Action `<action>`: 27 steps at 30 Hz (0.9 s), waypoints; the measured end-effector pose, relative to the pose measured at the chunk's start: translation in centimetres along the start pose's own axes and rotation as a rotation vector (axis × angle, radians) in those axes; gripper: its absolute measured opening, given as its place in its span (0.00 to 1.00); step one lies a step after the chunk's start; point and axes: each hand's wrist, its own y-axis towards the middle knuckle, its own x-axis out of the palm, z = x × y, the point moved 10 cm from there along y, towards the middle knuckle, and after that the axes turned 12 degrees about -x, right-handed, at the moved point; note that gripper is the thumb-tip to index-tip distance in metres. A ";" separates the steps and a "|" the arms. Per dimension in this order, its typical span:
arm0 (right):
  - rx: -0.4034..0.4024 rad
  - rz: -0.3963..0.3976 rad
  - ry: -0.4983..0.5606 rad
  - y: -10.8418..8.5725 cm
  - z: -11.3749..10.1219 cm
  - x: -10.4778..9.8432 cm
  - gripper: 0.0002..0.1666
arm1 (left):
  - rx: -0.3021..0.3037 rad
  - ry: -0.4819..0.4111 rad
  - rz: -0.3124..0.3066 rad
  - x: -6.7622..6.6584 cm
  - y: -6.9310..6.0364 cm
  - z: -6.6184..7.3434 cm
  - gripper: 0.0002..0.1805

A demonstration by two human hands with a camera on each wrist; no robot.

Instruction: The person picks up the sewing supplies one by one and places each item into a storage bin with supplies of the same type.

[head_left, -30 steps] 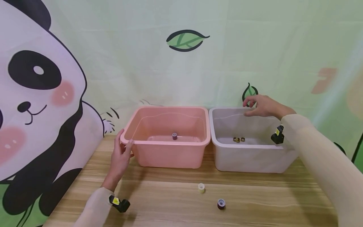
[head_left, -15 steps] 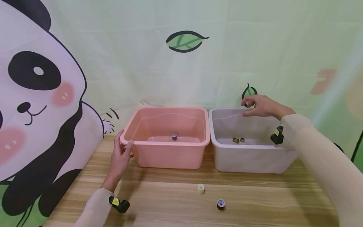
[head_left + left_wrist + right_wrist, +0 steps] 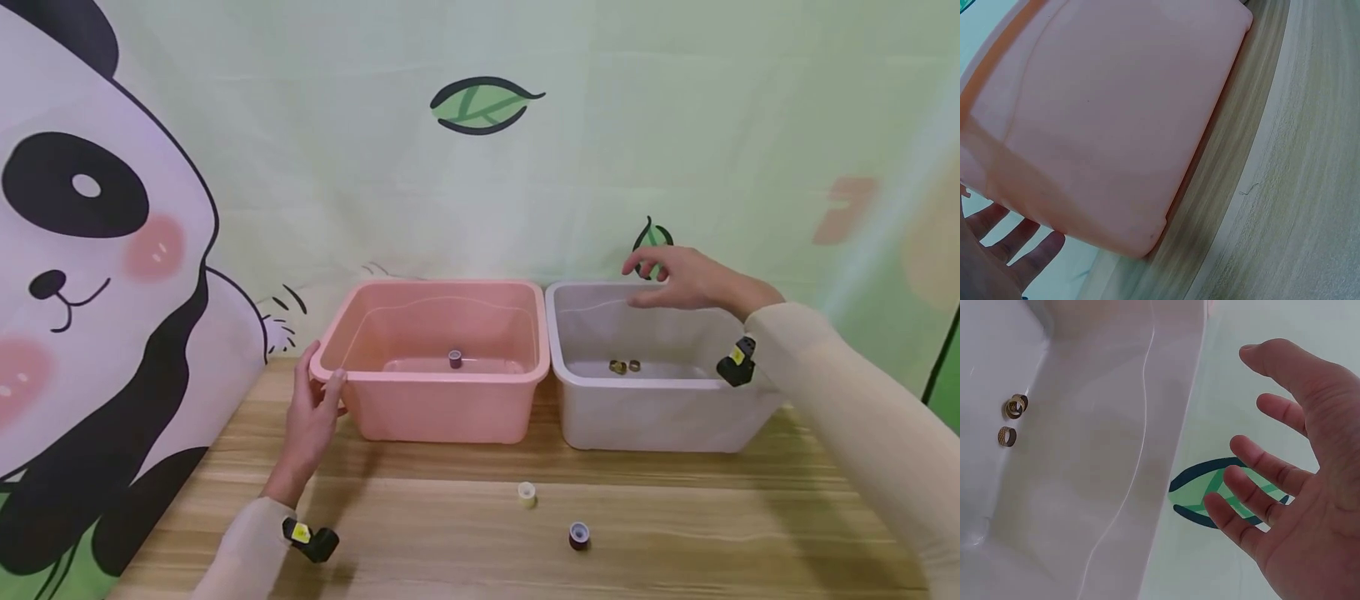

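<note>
My left hand (image 3: 311, 425) rests at the front left corner of a pink plastic bin (image 3: 442, 408), thumb at the front rim. In the left wrist view its fingers (image 3: 1038, 256) lie rather straight against the bin's outer wall. My right hand (image 3: 693, 279) hovers over the back of a pale grey bin (image 3: 667, 417), fingers spread and loosely bent, holding nothing. Several gold rings (image 3: 1016, 406) lie on the grey bin's floor, some overlapping. A small purple hollow cylinder (image 3: 455, 359) stands inside the pink bin.
On the wooden table (image 3: 420, 533), in front of the bins, stand a small cream hollow cylinder (image 3: 527, 495) and a dark purple one (image 3: 578, 536). The two bins stand side by side against a cloth backdrop (image 3: 480, 200) printed with a panda and leaves.
The head view has shifted slightly, so the scene sits a little further left. My right fingers have moved slightly left above the grey bin. My left hand has stayed at the pink bin's corner.
</note>
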 end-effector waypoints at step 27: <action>-0.185 0.113 -0.008 -2.2 -4.8 -0.4 0.25 | -0.003 0.005 -0.007 0.1 -0.1 0.0 0.37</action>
